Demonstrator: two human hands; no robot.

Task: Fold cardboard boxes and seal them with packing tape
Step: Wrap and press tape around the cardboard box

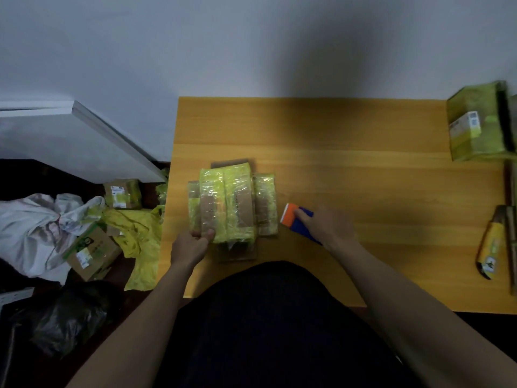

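The fingers [208, 235] of the left hand [190, 245] are curled against the near left corner of a flattened cardboard box [232, 205], with the thumb laid on its top face, so that the box is held at that corner. The box is seen lying flat on the wooden counter [349, 169], just in front of the person's body. Its flaps are spread out on all four sides, and most of its surface is covered with glossy yellow-green tape; bare brown cardboard is shown only in a few patches and at the far and near flaps.

The fingers [303, 212] of the right hand [327, 225] are closed around the blue handle of a tool with an orange and white head [291, 215]; what kind of tool it is cannot be told. It is held low over the counter, just beside the right flap of the box.

At the far right of the counter a standing box wrapped in yellow-green tape [475, 127] is seen, and nearer, at the right edge, a yellow and orange item [489, 247] is lying. On the floor to the left, more small boxes [123, 194], yellow plastic [137, 239] and a white bag [36, 228] are piled.
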